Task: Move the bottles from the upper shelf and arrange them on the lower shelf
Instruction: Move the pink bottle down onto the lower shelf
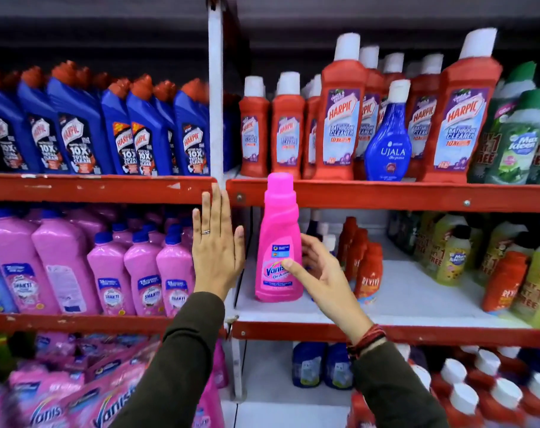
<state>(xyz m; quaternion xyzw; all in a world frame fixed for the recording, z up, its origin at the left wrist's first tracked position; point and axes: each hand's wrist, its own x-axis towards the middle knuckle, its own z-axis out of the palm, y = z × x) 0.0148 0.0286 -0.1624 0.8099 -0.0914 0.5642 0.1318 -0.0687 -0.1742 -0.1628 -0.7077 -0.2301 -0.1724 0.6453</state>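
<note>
A pink Vanish bottle point(279, 242) stands upright at the front left of the lower shelf point(417, 299). My right hand point(319, 273) wraps it from the right, thumb on the label and fingers behind. My left hand point(216, 245) is raised flat and open just left of the bottle, in front of the shelf post, holding nothing. On the upper shelf point(386, 195) stand several red Harpic bottles point(339, 118) with white caps, and a blue Ujala bottle point(387, 143) stands among them.
Green Max Kleen bottles point(521, 137) fill the upper shelf's right end. Orange Revive bottles point(367, 270) and yellow bottles point(454, 257) stand on the lower shelf to the right. The left bay holds blue Harpic bottles point(83, 128) above pink bottles point(108, 267). A white post point(215, 88) divides the bays.
</note>
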